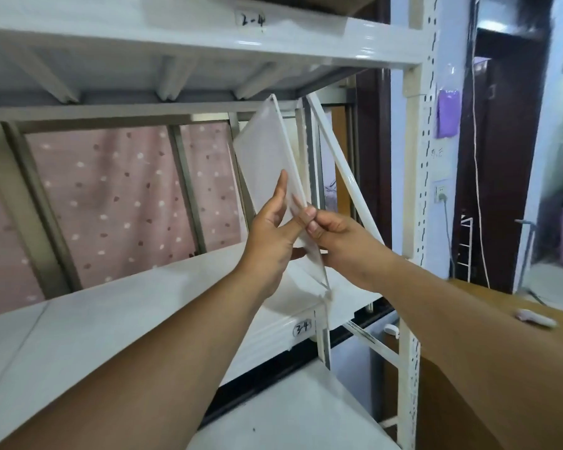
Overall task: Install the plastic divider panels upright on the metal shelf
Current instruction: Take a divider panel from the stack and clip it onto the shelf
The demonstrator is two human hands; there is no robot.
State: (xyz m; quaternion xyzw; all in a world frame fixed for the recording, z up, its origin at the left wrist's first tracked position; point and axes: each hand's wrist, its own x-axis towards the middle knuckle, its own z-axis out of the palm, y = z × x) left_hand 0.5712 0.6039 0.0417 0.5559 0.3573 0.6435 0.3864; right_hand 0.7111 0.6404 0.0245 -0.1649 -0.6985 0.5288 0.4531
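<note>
A translucent white plastic divider panel [263,151] stands tilted above the right part of the white metal shelf [117,323] marked 3-4. Its top corner reaches up near the underside of the upper shelf [176,37] marked 2-4, and its bottom corner meets the shelf's front edge. My left hand [270,235] holds the panel's lower part, fingers stretched up along its left face. My right hand [332,235] pinches the panel's front edge from the right. A white clip strip [323,336] hangs from the shelf front below the panel.
A white diagonal brace [345,177] slants just right of the panel, beside the perforated upright post [426,151]. Pink dotted curtain [111,203] hangs behind the shelf frame. A brown table [488,306] with a small white object stands at right. A lower shelf [290,414] lies below.
</note>
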